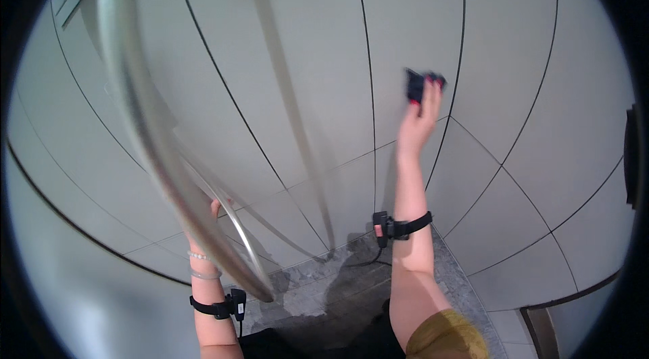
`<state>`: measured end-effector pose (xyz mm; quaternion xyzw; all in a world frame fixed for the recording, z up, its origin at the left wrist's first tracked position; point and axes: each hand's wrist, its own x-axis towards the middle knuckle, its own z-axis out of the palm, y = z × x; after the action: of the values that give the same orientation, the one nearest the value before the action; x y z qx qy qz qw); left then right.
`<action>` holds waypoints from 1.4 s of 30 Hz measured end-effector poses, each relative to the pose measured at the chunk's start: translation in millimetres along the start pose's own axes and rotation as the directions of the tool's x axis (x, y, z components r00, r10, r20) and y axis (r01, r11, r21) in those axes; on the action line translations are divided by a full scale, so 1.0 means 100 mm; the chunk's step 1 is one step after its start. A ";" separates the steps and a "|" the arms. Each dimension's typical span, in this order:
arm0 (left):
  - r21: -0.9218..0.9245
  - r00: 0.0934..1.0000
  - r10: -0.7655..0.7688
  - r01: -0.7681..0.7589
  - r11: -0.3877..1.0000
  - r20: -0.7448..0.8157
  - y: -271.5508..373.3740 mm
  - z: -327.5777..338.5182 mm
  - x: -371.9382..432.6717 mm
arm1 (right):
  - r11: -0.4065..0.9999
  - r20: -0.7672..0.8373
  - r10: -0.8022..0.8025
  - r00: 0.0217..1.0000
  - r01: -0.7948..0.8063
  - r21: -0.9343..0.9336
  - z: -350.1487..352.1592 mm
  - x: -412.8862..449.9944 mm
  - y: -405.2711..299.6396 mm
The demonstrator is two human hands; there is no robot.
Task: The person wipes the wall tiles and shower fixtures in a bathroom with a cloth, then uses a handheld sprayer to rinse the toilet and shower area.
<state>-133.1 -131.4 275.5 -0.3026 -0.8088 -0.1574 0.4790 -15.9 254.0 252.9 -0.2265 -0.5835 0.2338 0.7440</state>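
My right hand (pixel 422 115) is raised against the tiled wall (pixel 324 80), its fingers closed around a dark cloth (pixel 416 86) pressed to a light tile. Lower and to the left, my left hand (pixel 218 205) is mostly hidden behind a shiny metal hose (pixel 137 120). Some of its fingers show beside the hose, near the wall; whether they hold anything is not visible. The hose hangs in a long loop close to the camera. A dark strap with a small box is on each forearm.
A grey stone-look floor (pixel 299 290) lies below, with wet-looking patches. The wall turns a corner at the right. A dark object (pixel 630 156) stands at the far right edge, and a dark frame (pixel 542 328) is at lower right.
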 end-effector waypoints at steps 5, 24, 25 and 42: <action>0.040 1.000 0.014 -0.013 0.999 -0.024 -0.05 0.07 0.04 | 0.882 0.050 -0.436 0.898 0.416 0.220 0.69 -0.77 -1.28; 0.090 0.990 0.092 -0.083 0.993 -0.111 0.05 0.09 0.08 | 0.984 -0.143 0.004 0.990 -0.029 -0.174 -0.29 -0.24 0.97; 0.096 0.986 0.105 -0.093 0.991 -0.130 0.05 0.09 0.09 | 0.980 -0.140 -0.008 0.990 -0.020 -0.197 -0.26 -0.30 0.95; 0.173 0.991 0.097 -0.080 0.982 -0.095 -0.02 0.22 0.05 | 0.325 0.337 -0.934 0.121 0.680 0.657 0.34 -2.10 -0.30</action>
<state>-151.0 -119.5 269.3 -0.2883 -0.7793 -0.0823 0.5503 -90.8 103.9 118.4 0.3733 -0.7805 -0.0578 0.4982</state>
